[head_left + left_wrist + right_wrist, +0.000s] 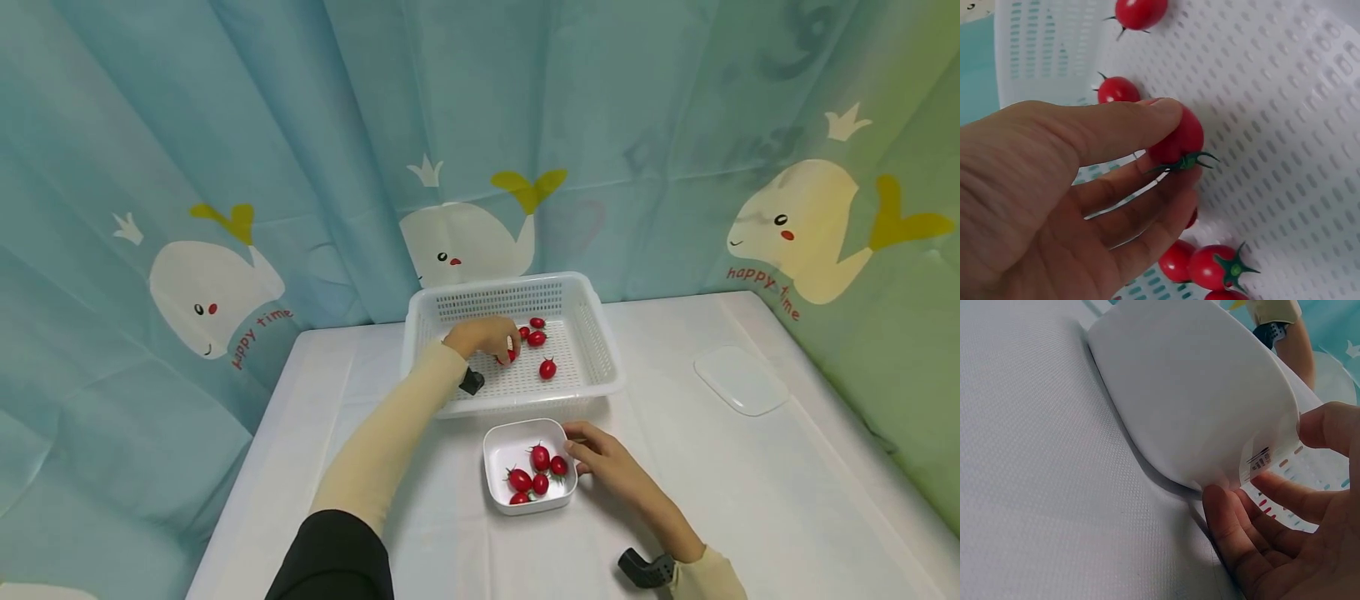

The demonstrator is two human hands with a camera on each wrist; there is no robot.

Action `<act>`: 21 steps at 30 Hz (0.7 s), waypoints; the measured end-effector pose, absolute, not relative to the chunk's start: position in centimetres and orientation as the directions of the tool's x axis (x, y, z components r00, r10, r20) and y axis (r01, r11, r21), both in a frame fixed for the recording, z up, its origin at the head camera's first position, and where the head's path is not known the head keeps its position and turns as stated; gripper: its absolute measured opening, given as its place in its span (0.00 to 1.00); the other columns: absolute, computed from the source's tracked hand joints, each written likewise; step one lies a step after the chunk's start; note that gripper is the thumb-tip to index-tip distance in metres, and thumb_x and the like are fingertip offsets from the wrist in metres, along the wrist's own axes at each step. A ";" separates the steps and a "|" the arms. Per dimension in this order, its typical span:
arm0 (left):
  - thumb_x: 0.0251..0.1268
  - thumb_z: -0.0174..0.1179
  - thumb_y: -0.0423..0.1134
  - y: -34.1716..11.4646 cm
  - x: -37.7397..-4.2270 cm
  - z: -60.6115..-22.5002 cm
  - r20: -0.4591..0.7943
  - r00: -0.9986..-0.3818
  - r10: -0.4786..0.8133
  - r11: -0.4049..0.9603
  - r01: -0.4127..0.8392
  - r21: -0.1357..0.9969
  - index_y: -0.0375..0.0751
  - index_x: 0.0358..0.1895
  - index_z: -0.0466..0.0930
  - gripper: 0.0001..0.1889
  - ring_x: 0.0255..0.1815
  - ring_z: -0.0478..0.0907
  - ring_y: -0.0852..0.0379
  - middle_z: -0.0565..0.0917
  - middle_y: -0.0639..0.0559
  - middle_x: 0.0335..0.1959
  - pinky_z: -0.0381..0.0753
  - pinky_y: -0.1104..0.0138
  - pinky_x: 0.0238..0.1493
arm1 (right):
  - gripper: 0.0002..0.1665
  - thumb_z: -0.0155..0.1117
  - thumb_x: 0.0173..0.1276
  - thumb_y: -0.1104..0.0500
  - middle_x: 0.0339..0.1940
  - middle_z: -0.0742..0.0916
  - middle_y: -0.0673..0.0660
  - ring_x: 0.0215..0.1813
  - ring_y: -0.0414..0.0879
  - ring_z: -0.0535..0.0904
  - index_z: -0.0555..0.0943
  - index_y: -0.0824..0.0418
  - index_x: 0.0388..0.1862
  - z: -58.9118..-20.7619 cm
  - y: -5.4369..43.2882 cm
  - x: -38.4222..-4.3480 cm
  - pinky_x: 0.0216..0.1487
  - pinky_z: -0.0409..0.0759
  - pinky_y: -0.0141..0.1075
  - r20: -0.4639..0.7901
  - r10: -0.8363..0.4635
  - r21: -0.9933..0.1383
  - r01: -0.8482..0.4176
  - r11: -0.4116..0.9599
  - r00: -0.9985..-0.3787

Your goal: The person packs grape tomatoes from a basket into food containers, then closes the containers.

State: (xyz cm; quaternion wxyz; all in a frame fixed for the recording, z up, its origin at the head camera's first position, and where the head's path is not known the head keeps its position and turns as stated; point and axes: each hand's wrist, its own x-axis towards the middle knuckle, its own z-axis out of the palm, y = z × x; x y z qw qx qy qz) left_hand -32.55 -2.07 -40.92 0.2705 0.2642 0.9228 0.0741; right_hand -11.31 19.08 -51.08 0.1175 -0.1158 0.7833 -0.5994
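Note:
My left hand [486, 337] reaches into the white perforated basket [525, 402] and pinches a red cherry tomato [1180, 134] between thumb and fingers, its green stem end showing. Around it in the basket lie several other cherry tomatoes [547, 368]. My right hand [609, 458] holds the right corner of a small white square container [504, 446], thumb at the rim and fingers against the wall [1197, 394], as the right wrist view shows. Inside this container, several cherry tomatoes [519, 480] with green stems rest on the bottom.
A clear flat lid [741, 381] lies on the white-covered table [675, 350] at the right. Behind the basket hangs a blue curtain [337, 167] printed with whales. The container sits just in front of the basket.

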 end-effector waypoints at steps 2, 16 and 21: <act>0.67 0.68 0.33 -2.0 -32.6 -40.9 -0.467 -0.697 0.544 0.839 0.461 0.289 0.46 0.52 0.89 0.12 0.52 0.76 0.53 0.82 0.50 0.59 0.79 0.58 0.63 | 0.25 0.56 0.79 0.59 0.61 0.83 0.75 0.56 0.47 0.82 0.73 0.74 0.68 -51.1 19.1 -11.3 0.46 0.86 0.32 -0.042 -0.327 -0.966 -0.045 0.254 -0.944; 0.72 0.64 0.32 -1.9 -30.2 -38.3 -0.314 -0.666 0.677 0.731 0.559 0.391 0.39 0.60 0.86 0.16 0.56 0.77 0.50 0.84 0.47 0.53 0.81 0.58 0.65 | 0.24 0.56 0.79 0.60 0.61 0.83 0.75 0.55 0.45 0.82 0.74 0.73 0.67 -51.2 19.2 -11.3 0.47 0.86 0.32 -0.035 -0.332 -0.970 -0.048 0.237 -0.943; 0.73 0.63 0.34 -1.8 -28.3 -37.1 -0.242 -0.680 0.692 0.717 0.609 0.340 0.43 0.58 0.87 0.14 0.51 0.78 0.53 0.85 0.49 0.51 0.83 0.62 0.60 | 0.25 0.56 0.79 0.59 0.62 0.82 0.74 0.55 0.46 0.81 0.74 0.73 0.67 -51.2 19.2 -11.3 0.47 0.85 0.32 -0.045 -0.326 -0.971 -0.036 0.236 -0.944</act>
